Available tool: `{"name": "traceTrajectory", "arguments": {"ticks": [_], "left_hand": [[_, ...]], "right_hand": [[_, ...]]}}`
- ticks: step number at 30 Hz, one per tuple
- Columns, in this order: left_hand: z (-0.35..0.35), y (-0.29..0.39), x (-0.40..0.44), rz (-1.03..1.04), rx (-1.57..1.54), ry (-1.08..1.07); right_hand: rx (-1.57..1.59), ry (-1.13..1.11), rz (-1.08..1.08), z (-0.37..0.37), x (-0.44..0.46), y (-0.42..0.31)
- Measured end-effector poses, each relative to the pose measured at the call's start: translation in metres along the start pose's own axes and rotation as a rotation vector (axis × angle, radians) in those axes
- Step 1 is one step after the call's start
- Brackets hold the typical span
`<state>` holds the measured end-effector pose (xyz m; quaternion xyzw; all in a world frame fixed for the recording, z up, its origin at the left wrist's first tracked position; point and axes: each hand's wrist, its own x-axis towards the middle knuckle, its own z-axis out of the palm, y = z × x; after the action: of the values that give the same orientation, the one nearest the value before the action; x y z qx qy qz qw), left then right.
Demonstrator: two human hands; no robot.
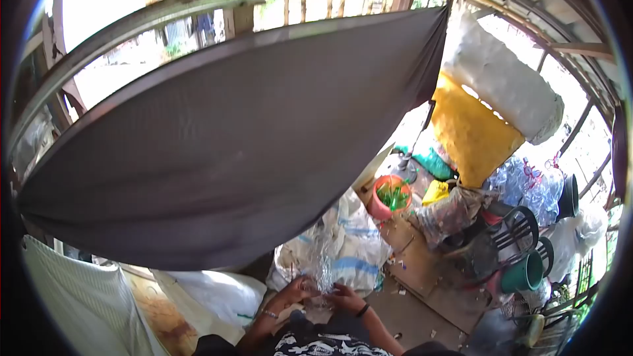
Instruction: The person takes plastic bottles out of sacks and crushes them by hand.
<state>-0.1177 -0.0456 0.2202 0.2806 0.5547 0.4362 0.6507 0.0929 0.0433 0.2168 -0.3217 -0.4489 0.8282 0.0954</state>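
A clear, shiny plastic bottle [323, 275] is upright in front of my body, its outline hard to make out against the white sacks. My left hand [298, 290] grips it from the left with curled fingers. On the other side my right hand [345, 298] is closed against it, a dark band at the wrist. Just beyond both hands lie white woven sacks with blue stripes [359, 260].
A large dark cloth [231, 138] hangs across the view ahead. To the right stand a pink bucket [390, 196] with green bottles, a yellow sack [471, 132], a green bucket [522, 273] and a dark plastic chair [517, 234]. Flattened cardboard [409, 250] covers some floor.
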Motion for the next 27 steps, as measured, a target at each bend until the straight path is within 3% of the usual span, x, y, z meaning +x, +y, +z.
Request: {"name": "traceTrajectory", "arguments": {"ticks": [3, 5, 7, 11, 14, 16, 17, 19, 20, 21, 23, 25, 27], "left_hand": [[0.012, 0.001, 0.012, 0.084, 0.08, 0.043], [0.033, -0.004, 0.021, 0.142, 0.18, 0.092], [0.061, 0.005, 0.029, 0.172, 0.322, 0.315], [0.09, 0.026, 0.048, 0.081, 0.039, 0.253], [0.099, 0.047, 0.059, 0.136, 0.084, 0.207], [0.103, 0.061, 0.068, 0.227, 0.12, 0.183], [0.104, 0.061, 0.075, 0.205, 0.066, 0.16], [0.108, 0.069, 0.086, 0.19, 0.014, 0.162], [0.113, 0.075, 0.09, 0.231, 0.029, 0.056], [0.119, 0.078, 0.094, 0.269, 0.045, -0.049], [0.131, 0.076, 0.109, 0.207, 0.015, -0.001], [0.147, 0.07, 0.121, 0.153, -0.029, 0.046], [0.166, 0.068, 0.128, 0.091, 0.08, 0.27]], "right_hand": [[-0.237, 0.148, 0.013, -0.011, -0.004, -0.004], [-0.416, 0.235, -0.126, -0.022, -0.006, -0.001], [-0.541, 0.404, -0.17, -0.027, -0.012, -0.005], [-0.828, 0.628, -0.27, -0.042, -0.012, -0.029], [-0.76, 0.541, -0.311, -0.074, -0.014, -0.05], [-0.795, 0.229, -0.199, -0.1, -0.013, -0.07], [-0.8, 0.223, -0.214, -0.113, -0.014, -0.079], [-0.227, 0.035, -0.111, -0.122, -0.029, -0.103], [-0.154, -0.032, 0.057, -0.116, -0.045, -0.137], [-0.154, -0.054, 0.058, -0.128, -0.039, -0.136], [-0.179, -0.231, -0.06, -0.157, -0.024, -0.132], [-0.235, -0.238, -0.057, -0.171, -0.018, -0.14], [-0.31, -0.253, -0.058, -0.175, -0.015, -0.156]]}}
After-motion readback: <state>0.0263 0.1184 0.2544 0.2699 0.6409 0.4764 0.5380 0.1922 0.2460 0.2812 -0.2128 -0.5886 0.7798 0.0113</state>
